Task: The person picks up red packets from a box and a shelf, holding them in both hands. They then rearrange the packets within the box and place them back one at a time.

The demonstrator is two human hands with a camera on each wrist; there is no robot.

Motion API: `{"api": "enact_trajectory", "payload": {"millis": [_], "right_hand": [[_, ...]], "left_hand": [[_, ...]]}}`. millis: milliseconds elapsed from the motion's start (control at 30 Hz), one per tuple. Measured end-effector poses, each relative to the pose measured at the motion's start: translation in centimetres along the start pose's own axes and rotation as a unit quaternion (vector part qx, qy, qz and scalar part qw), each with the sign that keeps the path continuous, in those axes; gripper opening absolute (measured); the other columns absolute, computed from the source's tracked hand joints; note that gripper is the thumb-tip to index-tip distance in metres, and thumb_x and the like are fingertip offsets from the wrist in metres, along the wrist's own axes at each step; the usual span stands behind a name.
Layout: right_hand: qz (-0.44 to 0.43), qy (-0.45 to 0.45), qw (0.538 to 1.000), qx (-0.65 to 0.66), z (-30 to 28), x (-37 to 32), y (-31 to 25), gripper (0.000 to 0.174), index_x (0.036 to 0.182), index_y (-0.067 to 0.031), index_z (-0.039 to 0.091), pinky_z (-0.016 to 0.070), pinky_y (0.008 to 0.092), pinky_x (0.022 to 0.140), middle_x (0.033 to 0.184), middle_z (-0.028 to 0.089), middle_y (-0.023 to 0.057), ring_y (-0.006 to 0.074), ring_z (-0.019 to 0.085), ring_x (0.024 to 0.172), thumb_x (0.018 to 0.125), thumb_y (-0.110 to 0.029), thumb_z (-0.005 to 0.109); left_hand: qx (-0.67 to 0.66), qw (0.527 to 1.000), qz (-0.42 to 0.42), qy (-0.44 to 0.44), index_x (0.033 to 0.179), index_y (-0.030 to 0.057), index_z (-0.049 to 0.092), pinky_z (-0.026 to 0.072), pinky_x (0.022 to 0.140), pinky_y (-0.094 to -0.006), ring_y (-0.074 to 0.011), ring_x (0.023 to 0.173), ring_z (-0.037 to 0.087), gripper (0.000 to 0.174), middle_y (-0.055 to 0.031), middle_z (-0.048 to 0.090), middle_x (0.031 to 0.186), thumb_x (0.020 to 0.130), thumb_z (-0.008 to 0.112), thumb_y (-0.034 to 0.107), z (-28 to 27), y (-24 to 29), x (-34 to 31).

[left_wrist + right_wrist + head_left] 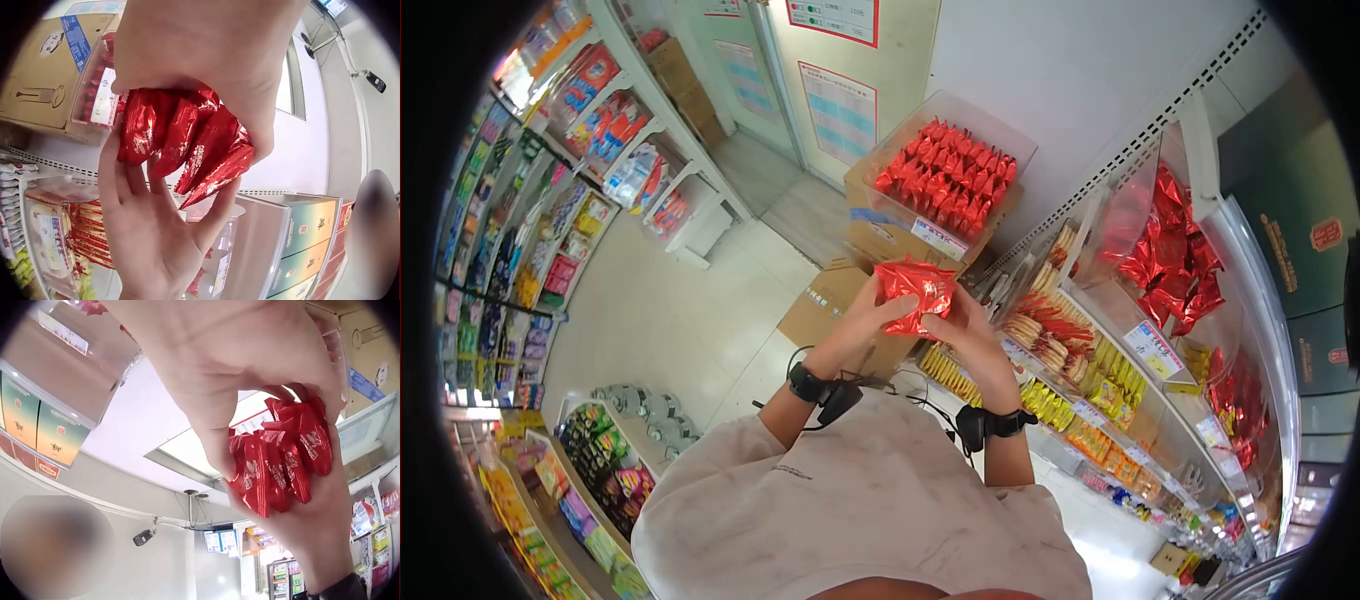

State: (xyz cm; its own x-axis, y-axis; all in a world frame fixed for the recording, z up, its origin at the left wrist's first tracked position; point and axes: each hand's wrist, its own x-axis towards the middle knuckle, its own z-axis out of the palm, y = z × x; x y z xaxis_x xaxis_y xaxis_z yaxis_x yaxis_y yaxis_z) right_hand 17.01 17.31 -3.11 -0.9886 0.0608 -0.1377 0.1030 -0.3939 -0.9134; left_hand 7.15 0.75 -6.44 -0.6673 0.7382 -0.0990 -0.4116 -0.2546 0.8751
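Observation:
In the head view a bunch of red foil snack packets (915,288) is held in front of the chest, between both hands. My left hand (874,318) grips its left side, with the thumb over the front. The right hand (966,328) clasps the other side, thumb also on the foil. Several packets stand side by side in the left wrist view, pressed into a row (200,147) between the two hands. The right wrist view shows the same packets (275,469) with fingers round both ends. Just beyond the hands is a clear bin (1012,122) with rows of similar red packets.
The bin stands on cardboard boxes (815,305) by a wall. Tiered shelves on the right hold a clear bin of loose red packets (1168,255), yellow packs (1115,375) and price tags (1152,348). More goods racks (605,130) stand left, across a tiled floor (635,310).

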Motion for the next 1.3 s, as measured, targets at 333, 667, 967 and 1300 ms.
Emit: {"api": "enact_trajectory", "payload": {"millis": [333,667,967,1300], "right_hand": [[-0.028,0.129,0.99,-0.039,7.4,7.5,1.4,0.072,0.148,-0.0001,0.037,0.0379,0.034,0.111,0.142,0.052,0.0099,0.0171,0.049,0.13,0.091,-0.019,0.075],[-0.001,0.154,0.986,-0.063,7.6,9.5,1.2,0.073,0.147,-0.0002,0.039,0.0399,0.0326,0.108,0.139,0.054,0.0097,0.0166,0.051,0.127,0.089,-0.023,0.077],[-0.065,0.174,0.979,0.088,2.8,7.9,-0.1,0.061,0.142,0.0002,0.045,0.0443,0.0335,0.105,0.136,0.056,0.0086,0.0151,0.055,0.123,0.092,-0.021,0.073],[-0.146,0.254,0.955,-0.04,-2.9,12.6,-3.0,0.068,0.138,0.0001,0.049,0.0434,0.0339,0.104,0.133,0.059,0.0106,0.0179,0.055,0.121,0.085,-0.03,0.08]], "left_hand": [[-0.077,0.994,-0.056,-0.057,0.142,0.0012,0.042,0.0469,0.1,-0.0292,-0.0119,0.117,0.057,0.054,-0.0061,0.058,0.131,0.099,0.064,0.026,-8.4,3.7,4.0],[-0.024,0.99,-0.038,-0.131,0.153,0.0018,0.031,0.0412,0.106,-0.0294,-0.0126,0.129,0.048,0.06,-0.0068,0.048,0.144,0.105,0.053,0.029,-9.9,4.1,5.7],[0.065,0.986,-0.057,-0.143,0.15,0.0007,0.038,0.0383,0.113,-0.0322,-0.0156,0.135,0.045,0.056,-0.01,0.045,0.148,0.106,0.051,0.035,-9.2,3.9,10.8],[0.035,0.992,-0.117,0.016,0.143,0.009,0.047,0.0501,0.099,-0.0373,-0.0256,0.105,0.06,0.051,-0.017,0.061,0.116,0.099,0.059,0.033,-11.7,1.2,23.2]]}}
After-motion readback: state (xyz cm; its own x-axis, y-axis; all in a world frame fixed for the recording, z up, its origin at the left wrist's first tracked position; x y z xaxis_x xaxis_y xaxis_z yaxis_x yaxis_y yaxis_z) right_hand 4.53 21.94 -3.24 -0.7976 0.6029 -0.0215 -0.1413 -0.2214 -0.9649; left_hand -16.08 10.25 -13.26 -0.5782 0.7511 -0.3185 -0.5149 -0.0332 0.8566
